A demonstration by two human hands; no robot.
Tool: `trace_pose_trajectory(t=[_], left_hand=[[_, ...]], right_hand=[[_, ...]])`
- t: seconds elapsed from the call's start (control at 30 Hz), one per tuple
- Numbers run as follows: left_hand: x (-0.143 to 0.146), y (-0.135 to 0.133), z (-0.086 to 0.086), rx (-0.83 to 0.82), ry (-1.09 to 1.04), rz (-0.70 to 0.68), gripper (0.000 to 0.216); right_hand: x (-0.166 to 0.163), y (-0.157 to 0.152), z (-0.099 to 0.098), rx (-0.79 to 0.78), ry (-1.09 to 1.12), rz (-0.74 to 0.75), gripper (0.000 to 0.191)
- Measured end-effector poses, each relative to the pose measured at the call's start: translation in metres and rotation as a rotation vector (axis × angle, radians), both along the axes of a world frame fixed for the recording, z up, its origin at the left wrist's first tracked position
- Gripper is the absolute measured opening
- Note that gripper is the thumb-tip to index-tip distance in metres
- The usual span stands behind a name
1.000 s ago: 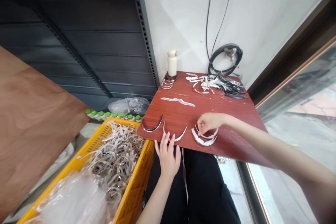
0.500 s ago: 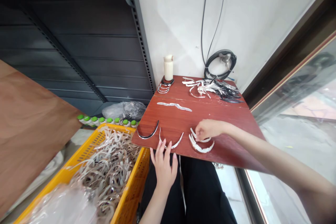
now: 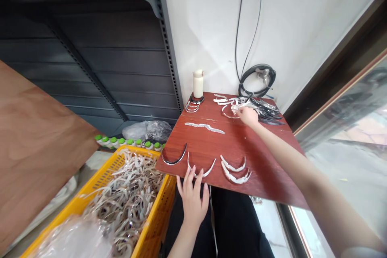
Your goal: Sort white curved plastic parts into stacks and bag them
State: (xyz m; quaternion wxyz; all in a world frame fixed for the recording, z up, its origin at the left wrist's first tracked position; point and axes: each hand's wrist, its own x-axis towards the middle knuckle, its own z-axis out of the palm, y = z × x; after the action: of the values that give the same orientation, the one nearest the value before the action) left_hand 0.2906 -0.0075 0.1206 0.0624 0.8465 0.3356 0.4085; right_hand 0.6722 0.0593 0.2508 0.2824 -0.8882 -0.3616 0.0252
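A reddish wooden board (image 3: 242, 145) lies across my lap. My left hand (image 3: 192, 197) rests flat at its near edge, fingers stretched out, fingertips touching a silver curved headband piece (image 3: 200, 166). My right hand (image 3: 248, 114) reaches to the far side, its fingers closed on a white piece at the edge of a heap of white and black curved pieces (image 3: 254, 104). Near the front edge lie a dark curved piece (image 3: 174, 157) and a small stack of white wavy pieces (image 3: 234, 171). A long wavy strip (image 3: 204, 126) lies mid-board.
An orange crate (image 3: 151, 225) full of pale curved bands stands at my left, with clear plastic wrap over its near end. A white bottle (image 3: 198, 84) and stacked rings (image 3: 192, 107) stand at the board's far left. Green-capped bottles (image 3: 127, 142) line the floor. Coiled cable (image 3: 256, 76) hangs on the wall.
My right hand left the white wavy pieces near the front edge and moved to the heap at the far side. My left hand stayed at the near edge.
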Motion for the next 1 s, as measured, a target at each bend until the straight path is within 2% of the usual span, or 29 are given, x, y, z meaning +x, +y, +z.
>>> trace_pose_trajectory(t=[0.13, 0.23, 0.37, 0.47, 0.53, 0.63, 0.73, 0.9, 1.0], left_hand=[[-0.001, 0.0, 0.001, -0.021, 0.011, -0.005, 0.049], [-0.001, -0.001, 0.0, -0.036, 0.01, -0.004, 0.049], [-0.001, 0.0, 0.0, -0.039, 0.005, -0.008, 0.049], [0.0, -0.001, 0.002, -0.031, 0.011, -0.016, 0.049], [0.0, -0.001, 0.004, -0.025, 0.01, -0.017, 0.049], [0.0, -0.002, 0.005, -0.025, 0.009, -0.015, 0.049], [0.0, -0.004, 0.006, -0.042, 0.018, -0.011, 0.05], [-0.001, -0.005, 0.005, -0.055, 0.033, -0.004, 0.051], [-0.002, -0.005, 0.005, -0.055, 0.039, -0.008, 0.051]], right_hand=[[0.008, 0.012, 0.005, 0.206, 0.084, -0.018, 0.032], [0.015, 0.022, 0.023, 0.381, 0.177, 0.002, 0.038], [0.019, 0.027, 0.048, 0.54, 0.29, 0.042, 0.034], [0.009, 0.022, 0.061, 0.663, 0.545, 0.109, 0.028], [-0.005, 0.018, 0.066, 0.679, 0.744, 0.168, 0.023], [-0.041, 0.014, 0.07, 0.487, 0.899, 0.29, 0.016], [-0.089, 0.015, 0.068, 0.15, 0.91, 0.439, 0.016], [-0.173, 0.014, 0.039, -0.338, 0.861, 0.728, 0.018], [-0.202, 0.011, 0.021, -0.508, 0.754, 0.78, 0.023]])
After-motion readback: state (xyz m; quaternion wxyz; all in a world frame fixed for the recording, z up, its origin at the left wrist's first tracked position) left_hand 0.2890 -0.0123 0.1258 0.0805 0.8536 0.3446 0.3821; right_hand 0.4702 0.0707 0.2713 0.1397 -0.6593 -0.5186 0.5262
